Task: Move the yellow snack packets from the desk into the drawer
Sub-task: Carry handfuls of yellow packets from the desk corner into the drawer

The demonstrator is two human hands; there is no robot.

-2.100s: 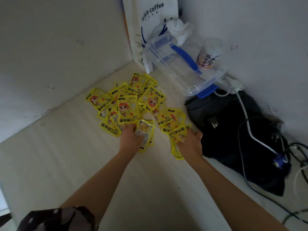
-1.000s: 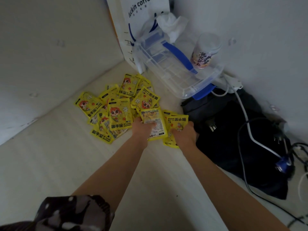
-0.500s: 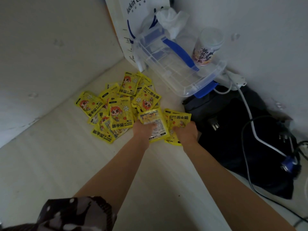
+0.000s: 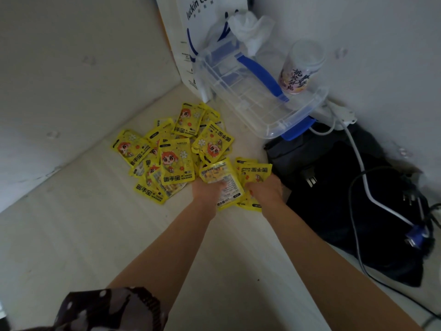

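A heap of several yellow snack packets (image 4: 175, 161) with a red-haired cartoon figure lies on the pale desk (image 4: 71, 235) near the back corner. My left hand (image 4: 207, 189) grips a packet (image 4: 222, 177) turned back side up, at the heap's right edge. Beside it my right hand (image 4: 266, 188) holds a small stack of packets (image 4: 254, 169). The two hands are close together, almost touching. No drawer is in view.
A clear plastic box with blue handles (image 4: 257, 101) stands tilted at the back, with a lidded cup (image 4: 301, 68) on it and a white paper bag (image 4: 191, 39) behind. A black bag (image 4: 346, 199) with white and black cables lies at the right.
My left hand moved right from the heap's front with its packet, next to my right hand. My right hand gathered its packets into a stack. In the last half second little has moved.
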